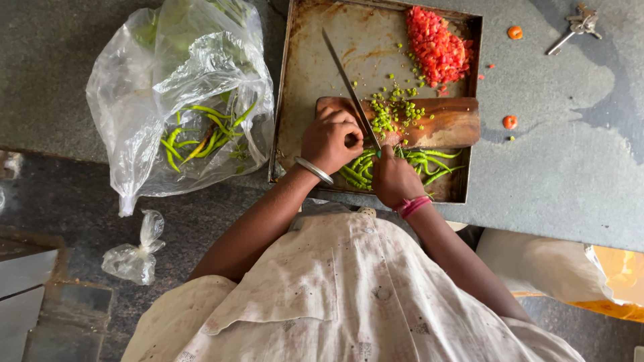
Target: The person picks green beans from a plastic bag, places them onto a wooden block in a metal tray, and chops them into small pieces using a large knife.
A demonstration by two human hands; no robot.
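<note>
head view: right hand [396, 179] grips a knife [349, 87] at centre; left hand [330, 139] is curled on the board [449, 124] over chopped chillies [389, 110]. the tray [302, 100] holds whole chillies [429, 164] and red bits [437, 47]; the bag [181, 100] upper left holds more.

Both forearms reach forward from the body and converge, hands almost side by side. The left hand [330, 139] is curled into a loose fist, knuckles up, fingers tucked under. The right hand [394, 177] is closed in a grip, back facing up, wrist bent slightly inward.
</note>
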